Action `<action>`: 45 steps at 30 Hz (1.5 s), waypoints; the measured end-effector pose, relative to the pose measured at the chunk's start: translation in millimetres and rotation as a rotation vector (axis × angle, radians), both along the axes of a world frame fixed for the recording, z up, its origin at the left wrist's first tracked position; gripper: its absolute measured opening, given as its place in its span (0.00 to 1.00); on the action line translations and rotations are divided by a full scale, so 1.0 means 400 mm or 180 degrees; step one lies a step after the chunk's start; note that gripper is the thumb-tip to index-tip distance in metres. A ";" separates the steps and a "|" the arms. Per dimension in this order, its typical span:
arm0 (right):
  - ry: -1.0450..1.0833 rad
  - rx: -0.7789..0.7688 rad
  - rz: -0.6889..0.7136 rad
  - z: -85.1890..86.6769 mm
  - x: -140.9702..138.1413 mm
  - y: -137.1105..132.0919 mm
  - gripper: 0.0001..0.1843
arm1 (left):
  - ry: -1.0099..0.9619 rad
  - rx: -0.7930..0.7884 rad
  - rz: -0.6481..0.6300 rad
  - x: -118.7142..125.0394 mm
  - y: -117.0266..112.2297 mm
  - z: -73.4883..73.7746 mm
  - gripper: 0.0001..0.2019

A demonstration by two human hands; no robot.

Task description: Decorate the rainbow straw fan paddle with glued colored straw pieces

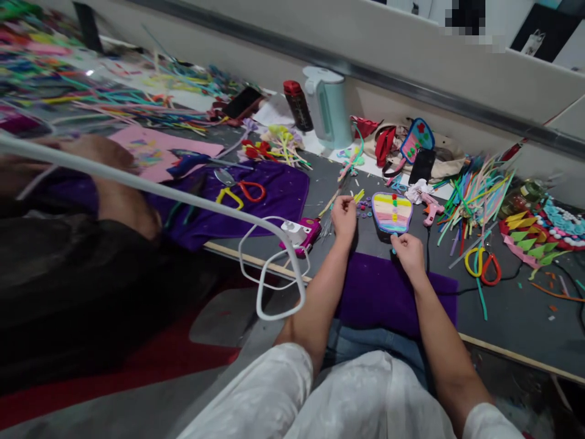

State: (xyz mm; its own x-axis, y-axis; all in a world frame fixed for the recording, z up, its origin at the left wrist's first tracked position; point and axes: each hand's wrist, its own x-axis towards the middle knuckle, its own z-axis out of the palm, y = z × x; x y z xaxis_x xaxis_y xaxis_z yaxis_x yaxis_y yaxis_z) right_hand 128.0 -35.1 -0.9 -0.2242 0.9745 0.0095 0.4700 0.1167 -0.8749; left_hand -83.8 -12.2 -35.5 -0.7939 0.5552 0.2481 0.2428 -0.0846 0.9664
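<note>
Left hand [345,217]: thumb and fingers are pressing together above the bench [532,311], just left of the small discs [364,213]; cannot tell whether something thin is caught between them. Right hand [409,251]: thumb and forefinger are pinching a small light-blue strip [393,249] at the lower edge of the striped piece [392,213]. The piece is lying on the bench beyond the right hand, between the discs and the glue gun [432,210]. Contact between strip and piece: too small to tell. A purple cloth [388,292] is lying nearer the body, under the forearms.

Possible faults, judged from the layout:
1. The glue gun's cord [428,250] is running close to the right wrist. A sideways sweep of that arm could snag it and drag the gun onto the piece. Nozzle heat: not visible.
2. No fingers appear to be holding the piece down. Pressing the strip from one edge could skid or turn it, putting the strip out of line.
3. The discs are lying loose beside the left hand; a low reach across could scatter them.
4. The power strip [305,236] is sitting just beside the left forearm; drawing the elbow back carelessly could knock it.
5. The pipe cleaners [475,198] are spilling towards the scissors [483,266]; grabbing either quickly could tangle both.
</note>
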 end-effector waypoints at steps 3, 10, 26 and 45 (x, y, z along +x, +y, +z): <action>-0.0172 0.0119 -0.0029 0.004 0.000 -0.004 0.25 | 0.0261 -0.0552 0.0182 -0.050 -0.012 0.009 0.07; 0.0426 -0.0028 -0.0199 0.010 0.009 0.006 0.25 | 0.1189 -0.1679 -0.0399 -0.050 -0.032 0.019 0.09; -0.0863 0.0361 -0.0199 0.018 0.022 0.008 0.22 | 0.1962 -0.2306 -0.0476 -0.050 0.061 0.091 0.12; -0.2472 0.0891 0.0239 0.157 -0.023 0.036 0.18 | 0.2153 -0.1615 -0.1514 -0.050 0.002 0.039 0.06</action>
